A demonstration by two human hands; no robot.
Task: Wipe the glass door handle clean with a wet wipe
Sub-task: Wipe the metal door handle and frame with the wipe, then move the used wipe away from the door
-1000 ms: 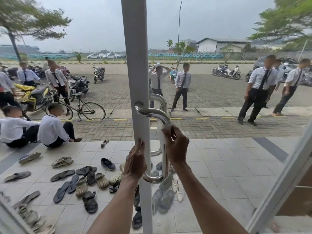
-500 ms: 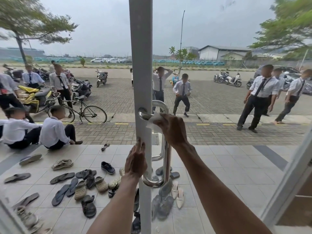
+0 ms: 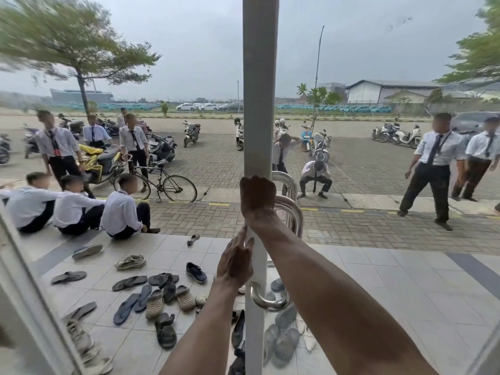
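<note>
The left hand laid straight, slightly spread fingers on the door frame. The right hand, nearer, curled its fingers over the handle top. The handle's long axis ran vertically below. The wipe was hidden.

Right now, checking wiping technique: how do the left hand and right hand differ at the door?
The right hand is higher, curled into a fist over the top end of the door handle; the left hand sits lower, fingers straight against the door frame. The right covers handle; the left rests on frame. Both show their backs.
</note>
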